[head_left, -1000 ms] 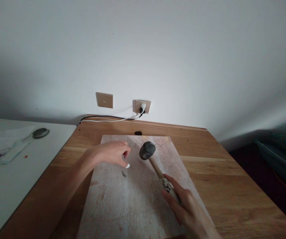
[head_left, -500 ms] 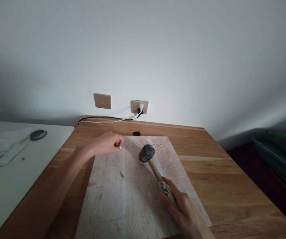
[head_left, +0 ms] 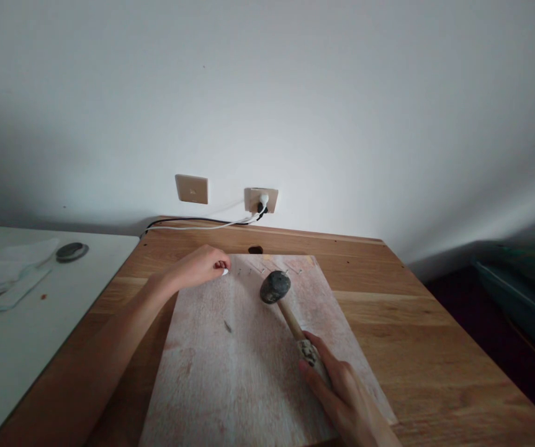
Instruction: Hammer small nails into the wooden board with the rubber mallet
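My right hand point(head_left: 342, 394) is wrapped around the wooden handle of a rubber mallet point(head_left: 290, 318). The mallet's black head hovers over or rests on a pale, worn wooden board point(head_left: 202, 372); I cannot tell which. At the board's far left corner, my left hand point(head_left: 205, 266) is closed, its fingertips pinching a small white piece point(head_left: 225, 271) too small to name. Several thin nails point(head_left: 249, 271) stand in a row along the far edge, to the right of that hand. Some lean, and the mallet head partly covers the row.
Beneath the board is a wooden tabletop point(head_left: 416, 347) with a cable hole point(head_left: 255, 249). Cables point(head_left: 193, 225) run behind to a wall socket point(head_left: 267, 200), beside a wall plate point(head_left: 192, 189). On the left, a white table point(head_left: 25, 347) bears a round grey lid point(head_left: 72, 251) and white tissue point(head_left: 11, 261).
The fingers of my left hand have shifted slightly, and the white piece in them shows higher and turned more sideways. My right hand and the mallet have stayed put.
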A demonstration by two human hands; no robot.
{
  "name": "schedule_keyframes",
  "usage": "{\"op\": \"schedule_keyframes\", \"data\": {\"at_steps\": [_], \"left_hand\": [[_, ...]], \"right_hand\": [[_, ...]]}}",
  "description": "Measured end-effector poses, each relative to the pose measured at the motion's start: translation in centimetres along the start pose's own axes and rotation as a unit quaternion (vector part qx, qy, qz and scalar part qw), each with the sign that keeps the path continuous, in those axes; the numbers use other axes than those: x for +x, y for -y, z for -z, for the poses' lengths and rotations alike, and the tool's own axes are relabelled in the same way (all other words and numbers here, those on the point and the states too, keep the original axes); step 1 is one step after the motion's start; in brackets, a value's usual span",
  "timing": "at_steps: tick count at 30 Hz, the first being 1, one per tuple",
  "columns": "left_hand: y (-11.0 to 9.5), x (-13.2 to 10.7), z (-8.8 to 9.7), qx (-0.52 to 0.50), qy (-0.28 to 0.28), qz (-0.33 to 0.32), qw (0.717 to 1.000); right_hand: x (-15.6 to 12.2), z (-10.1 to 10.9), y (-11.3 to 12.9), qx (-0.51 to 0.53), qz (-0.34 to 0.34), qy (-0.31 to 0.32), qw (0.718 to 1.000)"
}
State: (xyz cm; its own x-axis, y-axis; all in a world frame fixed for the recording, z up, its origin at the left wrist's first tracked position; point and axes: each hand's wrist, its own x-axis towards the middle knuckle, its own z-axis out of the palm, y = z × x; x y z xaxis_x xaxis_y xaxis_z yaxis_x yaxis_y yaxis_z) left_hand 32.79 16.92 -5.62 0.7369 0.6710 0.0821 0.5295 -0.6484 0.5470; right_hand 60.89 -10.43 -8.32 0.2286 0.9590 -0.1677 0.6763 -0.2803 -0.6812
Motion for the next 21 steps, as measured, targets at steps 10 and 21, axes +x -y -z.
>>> {"op": "schedule_keyframes", "data": {"at_steps": [10,21], "left_hand": [[-0.7,0.2,-0.7,0.002,-0.034,-0.005,0.999],[0.4,0.3,-1.7,-0.108,-0.069,0.040,0.991]], "right_hand": [[0.2,0.3,1.4,0.007,-0.019,0.025,0.999],[2.6,0.7,4.8,0.031,0.037,0.047,0.998]]}}
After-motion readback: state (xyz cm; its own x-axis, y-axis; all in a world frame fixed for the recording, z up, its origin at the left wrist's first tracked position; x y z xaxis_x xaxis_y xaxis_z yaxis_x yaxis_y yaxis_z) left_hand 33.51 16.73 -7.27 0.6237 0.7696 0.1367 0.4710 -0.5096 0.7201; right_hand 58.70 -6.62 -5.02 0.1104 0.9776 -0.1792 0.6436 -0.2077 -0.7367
